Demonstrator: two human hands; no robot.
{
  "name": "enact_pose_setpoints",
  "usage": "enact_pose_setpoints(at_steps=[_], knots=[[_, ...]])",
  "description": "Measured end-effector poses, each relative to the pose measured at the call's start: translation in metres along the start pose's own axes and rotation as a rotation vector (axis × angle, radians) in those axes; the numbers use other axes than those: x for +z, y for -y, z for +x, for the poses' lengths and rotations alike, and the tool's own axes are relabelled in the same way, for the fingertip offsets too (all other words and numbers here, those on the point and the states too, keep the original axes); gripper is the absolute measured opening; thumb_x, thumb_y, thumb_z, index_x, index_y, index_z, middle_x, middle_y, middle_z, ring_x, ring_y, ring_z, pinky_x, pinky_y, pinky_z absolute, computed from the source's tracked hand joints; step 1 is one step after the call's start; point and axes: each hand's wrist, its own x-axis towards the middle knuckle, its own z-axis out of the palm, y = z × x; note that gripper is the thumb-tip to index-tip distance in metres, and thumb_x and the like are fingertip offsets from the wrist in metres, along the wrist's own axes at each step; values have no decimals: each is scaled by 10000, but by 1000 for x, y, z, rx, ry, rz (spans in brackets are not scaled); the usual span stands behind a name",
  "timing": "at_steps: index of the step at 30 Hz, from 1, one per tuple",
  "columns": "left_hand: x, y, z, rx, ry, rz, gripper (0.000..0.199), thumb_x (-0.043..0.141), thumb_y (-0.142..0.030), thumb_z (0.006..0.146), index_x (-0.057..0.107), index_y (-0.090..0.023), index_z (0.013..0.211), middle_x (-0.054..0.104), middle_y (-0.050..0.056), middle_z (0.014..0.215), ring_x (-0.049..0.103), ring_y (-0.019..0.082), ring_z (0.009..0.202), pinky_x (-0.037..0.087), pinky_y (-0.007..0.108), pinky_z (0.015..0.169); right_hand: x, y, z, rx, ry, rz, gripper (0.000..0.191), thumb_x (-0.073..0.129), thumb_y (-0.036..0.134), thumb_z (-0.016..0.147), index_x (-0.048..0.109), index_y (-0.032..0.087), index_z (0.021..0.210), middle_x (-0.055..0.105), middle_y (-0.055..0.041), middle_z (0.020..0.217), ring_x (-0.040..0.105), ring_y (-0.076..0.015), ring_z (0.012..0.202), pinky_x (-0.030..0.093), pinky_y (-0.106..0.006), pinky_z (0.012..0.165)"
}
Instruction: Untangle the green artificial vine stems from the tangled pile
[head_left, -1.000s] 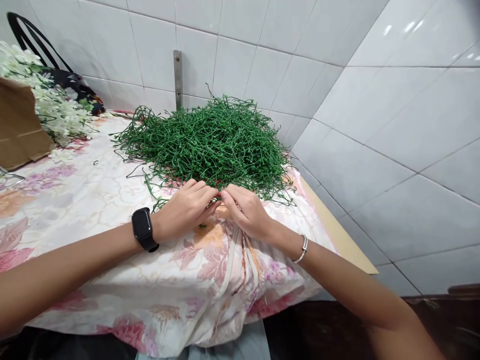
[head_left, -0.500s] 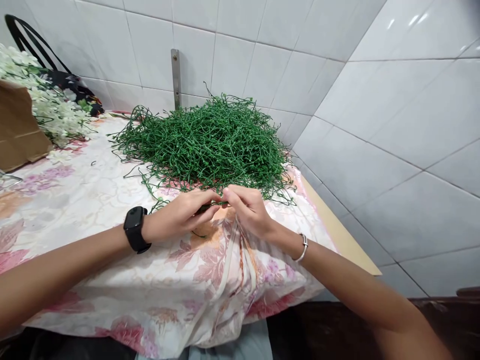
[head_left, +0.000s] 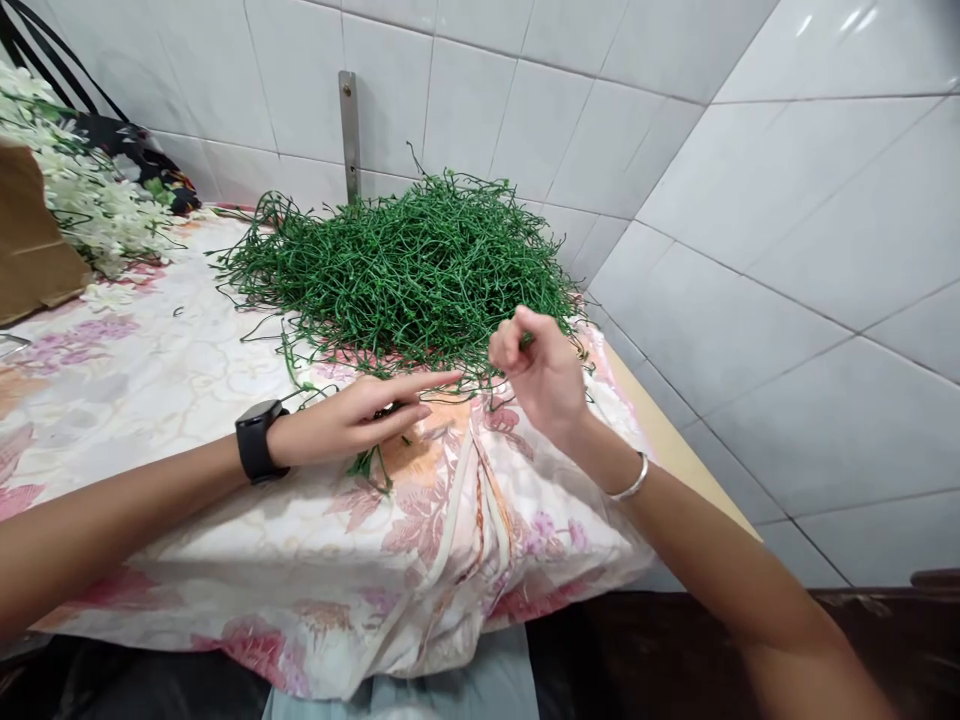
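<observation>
A large tangled heap of thin green stems (head_left: 420,260) lies on the flowered cloth (head_left: 210,550). In front of it, my left hand (head_left: 360,415), with a black watch at the wrist, has its index finger stretched out; its other fingers curl round some green stems (head_left: 367,467) that stick out below the palm. My right hand (head_left: 540,365), wearing a silver bracelet, is raised at the heap's right front edge, fingers bent and drawn together. Whatever those fingertips might hold is too small to make out. The two hands are apart.
White artificial flowers (head_left: 97,200) and a brown cardboard piece (head_left: 34,240) stand at the left, with a dark bag (head_left: 150,160) behind. A metal strip (head_left: 349,135) is fixed to the tiled wall (head_left: 750,220). A yellowish board edge (head_left: 682,440) shows at the right.
My right hand has parted from my left hand and moved up and to the right. My left index finger has straightened, and more green stems show below that hand. The view has shifted slightly.
</observation>
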Motion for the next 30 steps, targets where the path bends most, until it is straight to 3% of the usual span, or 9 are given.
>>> enact_pose_setpoints(at_steps=[4, 9, 14, 19, 24, 30], knots=[[0, 7, 1, -109, -97, -125, 419, 362, -336, 871, 338, -192, 1264, 567, 6, 741, 539, 110, 691, 417, 201, 630, -9, 7, 9, -59, -86, -79, 383, 434, 401, 805, 516, 164, 516, 417, 25, 509, 332, -54, 459, 287, -215, 468], [-3, 11, 4, -147, -174, -185, 370, 430, -362, 839, 430, -197, 1169, 583, 31, 849, 542, 133, 788, 419, 237, 709, -7, -3, 9, -2, -27, -124, 369, 404, 437, 818, 569, 164, 632, 427, 26, 521, 392, -59, 480, 323, -211, 480], [-7, 11, 2, -93, -145, -218, 332, 463, -291, 814, 459, -176, 1125, 557, 52, 964, 524, 152, 851, 414, 267, 764, -5, -10, 7, -62, 97, -214, 337, 363, 417, 850, 589, 167, 835, 567, -17, 749, 538, -93, 714, 428, -254, 730], [-11, 11, -2, -5, -146, -190, 347, 440, -156, 765, 471, -174, 1110, 542, 58, 1007, 500, 175, 922, 399, 319, 827, -2, -8, 4, -133, 109, -327, 287, 371, 376, 860, 561, 174, 931, 578, -46, 988, 517, -127, 990, 355, -311, 944], [-9, 9, 0, 39, -233, -126, 461, 492, -111, 760, 368, -188, 1197, 555, 58, 1006, 509, 162, 940, 392, 324, 859, 2, -1, -2, -181, 145, -504, 211, 413, 327, 851, 564, 185, 885, 580, -26, 907, 529, -115, 899, 393, -282, 856], [0, 3, 1, 135, -287, -154, 472, 486, -135, 800, 304, -184, 1232, 525, 65, 1015, 512, 152, 991, 431, 331, 908, 7, -3, -10, -222, 350, -652, 153, 513, 312, 795, 577, 174, 799, 586, -23, 806, 537, -120, 780, 410, -280, 747]])
